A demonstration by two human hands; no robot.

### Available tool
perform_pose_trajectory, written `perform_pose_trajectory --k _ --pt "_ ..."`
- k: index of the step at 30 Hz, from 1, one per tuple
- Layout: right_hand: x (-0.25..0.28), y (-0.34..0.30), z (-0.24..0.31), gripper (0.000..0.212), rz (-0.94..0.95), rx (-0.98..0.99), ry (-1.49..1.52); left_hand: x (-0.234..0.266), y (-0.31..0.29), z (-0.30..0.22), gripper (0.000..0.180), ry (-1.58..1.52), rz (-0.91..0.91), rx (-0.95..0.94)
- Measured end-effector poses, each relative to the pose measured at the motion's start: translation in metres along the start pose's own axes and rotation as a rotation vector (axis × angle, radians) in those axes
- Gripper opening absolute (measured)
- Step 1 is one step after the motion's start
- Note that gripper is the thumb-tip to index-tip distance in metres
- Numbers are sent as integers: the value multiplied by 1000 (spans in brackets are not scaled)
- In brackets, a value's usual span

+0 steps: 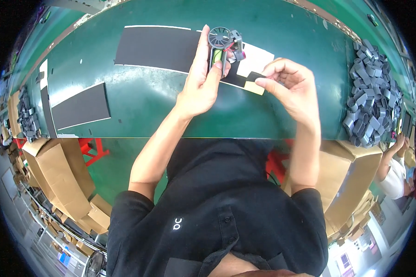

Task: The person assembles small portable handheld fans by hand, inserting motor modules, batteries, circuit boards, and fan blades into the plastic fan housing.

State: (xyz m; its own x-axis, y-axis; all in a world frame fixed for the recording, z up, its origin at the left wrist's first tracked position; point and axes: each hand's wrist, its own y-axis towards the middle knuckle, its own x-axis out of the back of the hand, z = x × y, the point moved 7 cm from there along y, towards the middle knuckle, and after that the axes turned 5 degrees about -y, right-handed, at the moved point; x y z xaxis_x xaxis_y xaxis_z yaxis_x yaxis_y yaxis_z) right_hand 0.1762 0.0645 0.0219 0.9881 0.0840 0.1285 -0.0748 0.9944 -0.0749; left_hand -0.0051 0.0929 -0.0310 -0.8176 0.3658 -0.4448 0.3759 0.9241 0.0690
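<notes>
From where I sit, my left grip (199,90) is closed around a small fan-like device (220,38), thumb on the near side and fingers behind it; the device stands up from the grip with its dark, spoked round grille at the top, a green part below that and a bit of red showing at its right. My right grip (292,84) is pinched down to almost no gap, thumb and forefinger on a small black piece (254,76), which sits right of the device and just above a cream backing sheet (256,54); I cannot tell whether the 2 touch. Beyond and left of my left grip, a long dark sheet (157,48) lies on the green counter (138,104), running behind that grip. Farther left are 1 shorter dark sheet (81,107) and 1 narrow dark strip (47,111). Well right of my right grip, a heap of grey bands (373,97) covers the counter's end. Nearer than the grips and below the counter, 2 cardboard boxes flank them, the left box (60,173) and the right box (326,168).
</notes>
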Motion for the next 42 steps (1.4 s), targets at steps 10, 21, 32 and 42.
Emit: perform_pose_trajectory --k 10,21,32,42 --pt "-20 12 72 8 233 -63 -245 -36 -5 -38 87 125 133 -27" --pt "-13 14 75 7 294 -170 -141 -49 -11 -47 94 154 188 -32" --pt "-17 19 91 16 208 -4 -466 -55 -15 -49 91 353 253 -50" --pt "-10 8 99 6 290 -69 -346 -62 -13 -50 91 85 231 113"
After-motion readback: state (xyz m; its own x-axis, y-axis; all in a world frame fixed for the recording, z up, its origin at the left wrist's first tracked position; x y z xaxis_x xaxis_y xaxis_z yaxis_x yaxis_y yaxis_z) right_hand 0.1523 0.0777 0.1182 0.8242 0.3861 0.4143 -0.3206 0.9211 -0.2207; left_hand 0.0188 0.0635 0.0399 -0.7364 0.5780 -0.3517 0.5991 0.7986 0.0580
